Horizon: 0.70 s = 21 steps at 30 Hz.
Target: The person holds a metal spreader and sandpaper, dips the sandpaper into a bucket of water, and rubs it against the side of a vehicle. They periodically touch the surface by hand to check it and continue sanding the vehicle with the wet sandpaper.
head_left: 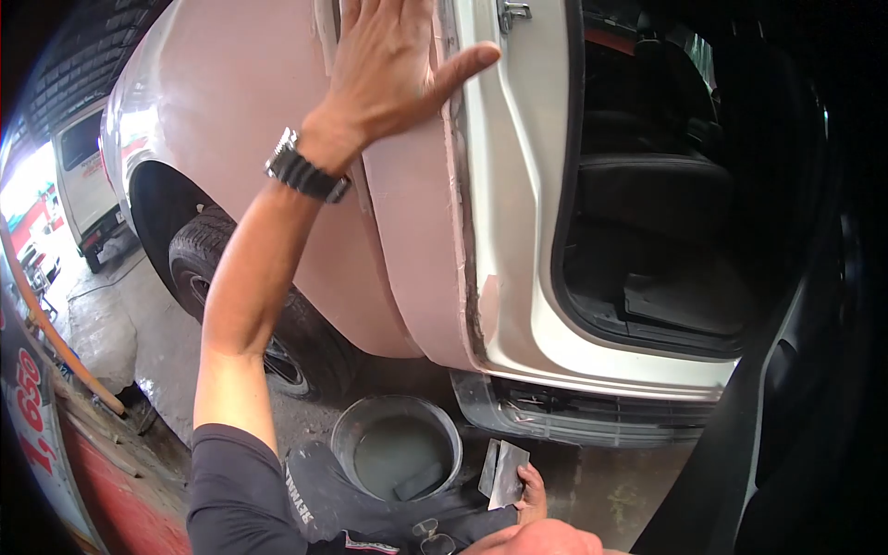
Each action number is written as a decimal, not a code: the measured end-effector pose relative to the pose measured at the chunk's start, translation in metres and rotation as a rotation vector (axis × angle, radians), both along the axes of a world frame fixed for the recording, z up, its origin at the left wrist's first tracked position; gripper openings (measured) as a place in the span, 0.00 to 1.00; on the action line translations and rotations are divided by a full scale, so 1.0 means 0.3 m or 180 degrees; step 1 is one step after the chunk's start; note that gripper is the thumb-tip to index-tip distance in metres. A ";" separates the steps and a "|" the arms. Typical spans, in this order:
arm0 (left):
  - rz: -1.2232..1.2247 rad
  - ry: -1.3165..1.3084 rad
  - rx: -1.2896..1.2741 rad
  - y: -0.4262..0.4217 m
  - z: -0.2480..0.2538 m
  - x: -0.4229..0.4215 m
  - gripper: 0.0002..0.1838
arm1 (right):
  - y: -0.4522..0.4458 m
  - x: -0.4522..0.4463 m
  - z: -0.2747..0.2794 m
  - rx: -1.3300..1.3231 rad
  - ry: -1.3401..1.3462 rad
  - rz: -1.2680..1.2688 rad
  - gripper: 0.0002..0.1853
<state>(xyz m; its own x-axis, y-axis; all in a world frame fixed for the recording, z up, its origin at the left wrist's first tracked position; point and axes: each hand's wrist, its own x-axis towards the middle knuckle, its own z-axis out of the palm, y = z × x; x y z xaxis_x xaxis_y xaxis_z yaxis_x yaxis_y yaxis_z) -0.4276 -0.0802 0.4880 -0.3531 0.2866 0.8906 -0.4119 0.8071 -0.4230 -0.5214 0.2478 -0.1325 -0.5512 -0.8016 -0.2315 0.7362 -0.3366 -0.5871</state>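
Note:
My left hand, palm down with the thumb stretched out, lies against the pink-primed rear body panel of a vehicle, near its edge by the door opening; the fingertips run out of the top of the view. A watch with a dark strap is on that wrist. Low in the view, my right hand pinches thin flat grey pieces, which look like folded sandpaper or filler spreaders; I cannot tell which. Close to my legs stands a bucket of murky water, with a dark block in it.
The white door frame opens onto a dark seat. Below the sill runs a side step. A rear tyre is left of the bucket. Farther back stands a white truck; a red-and-white sign is at the left.

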 end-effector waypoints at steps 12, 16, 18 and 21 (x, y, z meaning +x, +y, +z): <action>-0.0447 0.0216 -0.0043 0.010 -0.293 -0.025 0.58 | 0.023 0.013 0.012 -0.0110 0.0110 0.0032 0.24; -0.0438 0.0256 0.0008 0.021 -0.270 -0.023 0.58 | 0.027 0.003 -0.015 -0.0054 0.0084 -0.0025 0.23; -0.0425 0.0247 0.0104 0.012 -0.212 -0.026 0.58 | 0.023 -0.003 -0.029 -0.0113 0.0078 0.0003 0.23; -0.0269 0.0223 0.0417 0.015 0.018 -0.018 0.57 | 0.030 -0.012 -0.041 -0.0073 0.0070 0.0007 0.23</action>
<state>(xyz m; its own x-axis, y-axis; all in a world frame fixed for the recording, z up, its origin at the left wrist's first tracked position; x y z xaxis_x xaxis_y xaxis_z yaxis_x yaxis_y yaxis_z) -0.4331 -0.0757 0.4934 -0.2685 0.1923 0.9439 -0.3650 0.8865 -0.2844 -0.5249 0.2567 -0.1448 -0.5543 -0.8077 -0.2008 0.7239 -0.3487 -0.5952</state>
